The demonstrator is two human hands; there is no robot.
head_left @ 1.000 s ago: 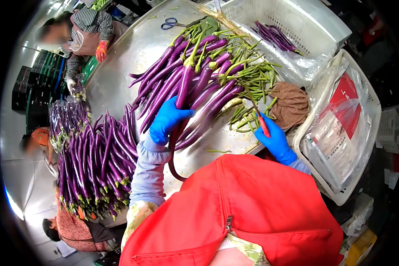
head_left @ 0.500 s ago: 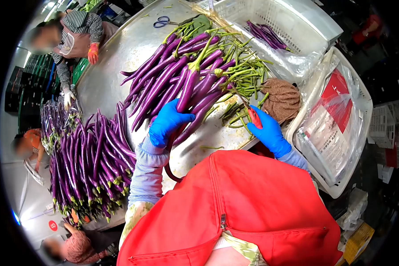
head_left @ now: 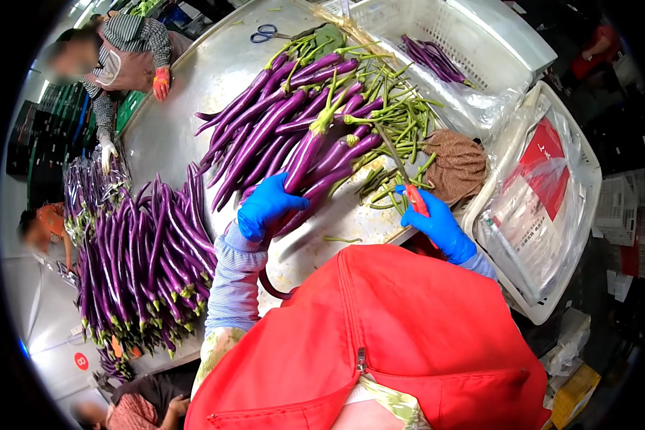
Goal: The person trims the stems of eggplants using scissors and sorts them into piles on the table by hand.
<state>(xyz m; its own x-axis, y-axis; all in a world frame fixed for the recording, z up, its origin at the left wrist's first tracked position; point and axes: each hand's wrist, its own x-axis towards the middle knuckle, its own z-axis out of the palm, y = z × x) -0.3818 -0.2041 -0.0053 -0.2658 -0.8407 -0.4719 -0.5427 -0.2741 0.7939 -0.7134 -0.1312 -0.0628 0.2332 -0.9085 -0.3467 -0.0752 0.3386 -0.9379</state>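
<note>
Purple eggplant (head_left: pixel 305 159) held mid-frame by left hand (head_left: pixel 271 206) | red-handled blade (head_left: pixel 415 200) gripped by right hand (head_left: pixel 441 224) | likely step: trimming | blade needed at stem (head_left: pixel 327 113)

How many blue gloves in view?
2: one on the left hand, holding eggplant; one on the right hand, holding a red-handled tool. No others show; some may be hidden.

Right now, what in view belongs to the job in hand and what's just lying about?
Apparently in the job:
long purple eggplant in your left hand
red-handled metal tool in your right hand
heap of long purple eggplants
loose green stems

Seemingly just lying about:
blue-handled metal scissors
crumpled brown cloth
</note>
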